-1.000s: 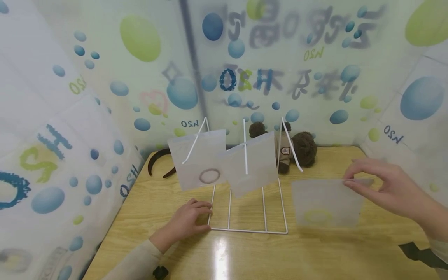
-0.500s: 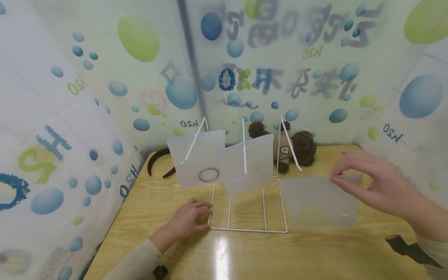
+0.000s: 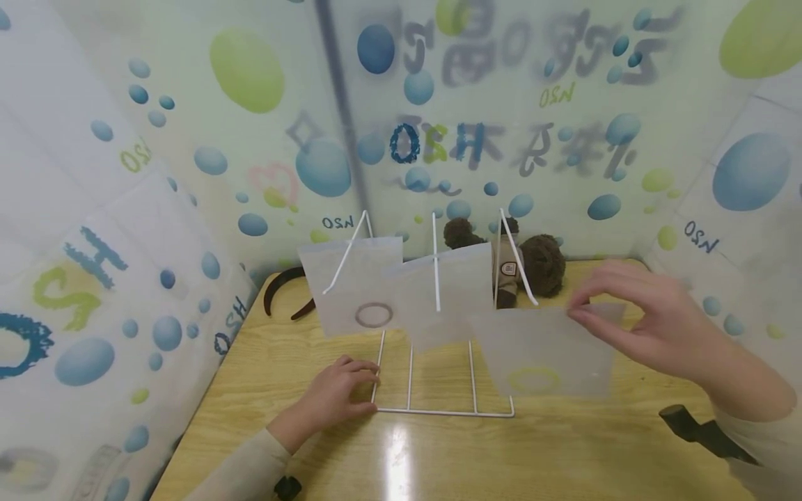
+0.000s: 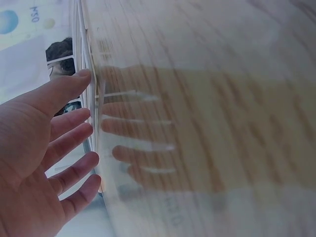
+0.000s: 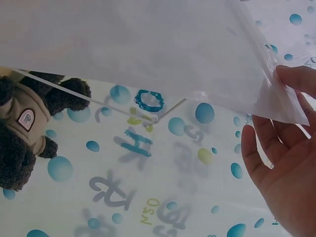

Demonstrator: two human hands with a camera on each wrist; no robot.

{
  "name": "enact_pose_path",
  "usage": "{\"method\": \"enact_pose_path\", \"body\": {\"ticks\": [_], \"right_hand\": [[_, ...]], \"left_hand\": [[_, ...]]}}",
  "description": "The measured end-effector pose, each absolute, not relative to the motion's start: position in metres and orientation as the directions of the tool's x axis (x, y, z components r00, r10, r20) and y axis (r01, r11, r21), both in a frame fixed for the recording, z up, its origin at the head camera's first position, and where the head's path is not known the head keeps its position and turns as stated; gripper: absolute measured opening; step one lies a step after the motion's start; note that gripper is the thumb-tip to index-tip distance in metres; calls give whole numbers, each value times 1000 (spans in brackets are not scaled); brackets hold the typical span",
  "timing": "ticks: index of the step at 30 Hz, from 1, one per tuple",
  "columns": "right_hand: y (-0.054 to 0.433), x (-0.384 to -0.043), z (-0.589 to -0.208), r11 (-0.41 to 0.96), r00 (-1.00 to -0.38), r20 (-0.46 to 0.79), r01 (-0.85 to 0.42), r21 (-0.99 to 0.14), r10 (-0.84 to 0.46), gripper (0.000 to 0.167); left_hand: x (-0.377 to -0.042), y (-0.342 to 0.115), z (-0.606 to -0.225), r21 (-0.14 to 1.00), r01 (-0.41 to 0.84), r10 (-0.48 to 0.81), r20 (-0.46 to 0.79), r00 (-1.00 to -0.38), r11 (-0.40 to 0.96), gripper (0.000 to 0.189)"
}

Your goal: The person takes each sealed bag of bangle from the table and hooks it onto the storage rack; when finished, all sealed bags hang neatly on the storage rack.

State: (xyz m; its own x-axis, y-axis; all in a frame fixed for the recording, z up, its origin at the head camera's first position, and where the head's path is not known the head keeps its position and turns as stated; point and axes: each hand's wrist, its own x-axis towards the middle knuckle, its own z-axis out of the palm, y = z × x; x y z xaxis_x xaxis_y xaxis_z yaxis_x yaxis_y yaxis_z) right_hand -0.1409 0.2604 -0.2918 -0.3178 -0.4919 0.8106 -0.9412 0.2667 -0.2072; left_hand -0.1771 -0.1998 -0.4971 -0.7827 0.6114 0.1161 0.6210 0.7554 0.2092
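My right hand (image 3: 651, 323) pinches the top edge of a translucent plastic bag (image 3: 557, 341) between thumb and fingers. A yellow ring (image 3: 534, 379) shows through its lower part. The bag hangs in front of the right side of a white wire rack (image 3: 445, 413), below the right prong (image 3: 519, 257). Another bag (image 3: 338, 268), with a greyish ring (image 3: 374, 314) showing, hangs on the left prong. On the middle prong hangs a further bag (image 3: 457, 299). My left hand (image 3: 335, 393) lies at the rack base's left side, its loosely bent fingers (image 4: 74, 177) touching the wire.
A brown stuffed bear (image 3: 541, 268) lies behind the rack at the right. At the back left is a dark curved headband (image 3: 278, 285). Patterned walls (image 3: 250, 139) enclose the wooden table (image 3: 313, 452) at the back and sides.
My right hand has moved left with the bag, bringing it from beside the rack to overlap the rack's right side. My left hand has stayed in place.
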Motion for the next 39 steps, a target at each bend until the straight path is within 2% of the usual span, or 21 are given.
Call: {"method": "enact_pose_path", "body": {"ticks": [3,10,16,24,28,29,31,33,39], "right_hand": [[257,-142,-290,263,-312,820,-943,-204,-481,16],[251,-142,-286,331,-337,818,-924,-193,-465,36],[251,-146,-285,354,-337,820,-918,-178,-463,40],[255,-161,-290,380,-355,796,-909,-171,-490,33],[259,-172,-295,405,-384,776,-896,-182,-501,4],[260,-174,-296,411,-393,769,-892,-186,-504,7],[262,-178,-298,422,-406,766,-886,-194,-499,24],[262,-182,-299,426,-407,768,-884,-194,-495,31],[262,-193,-299,452,-427,766,-869,-201,-481,34]], "left_hand": [[-177,-200,-497,213,622,612,117,-782,754,43],[-178,-201,-498,215,618,609,113,-785,756,42],[-179,-201,-499,214,615,607,109,-787,759,43],[-177,-201,-498,223,612,606,104,-789,759,44],[-177,-200,-497,218,614,607,106,-788,759,44],[-177,-200,-497,217,615,608,107,-787,758,44],[-177,-200,-497,216,616,609,107,-786,757,44],[-178,-200,-497,213,617,610,105,-785,758,44],[-178,-200,-499,214,614,608,99,-788,760,44]]}}
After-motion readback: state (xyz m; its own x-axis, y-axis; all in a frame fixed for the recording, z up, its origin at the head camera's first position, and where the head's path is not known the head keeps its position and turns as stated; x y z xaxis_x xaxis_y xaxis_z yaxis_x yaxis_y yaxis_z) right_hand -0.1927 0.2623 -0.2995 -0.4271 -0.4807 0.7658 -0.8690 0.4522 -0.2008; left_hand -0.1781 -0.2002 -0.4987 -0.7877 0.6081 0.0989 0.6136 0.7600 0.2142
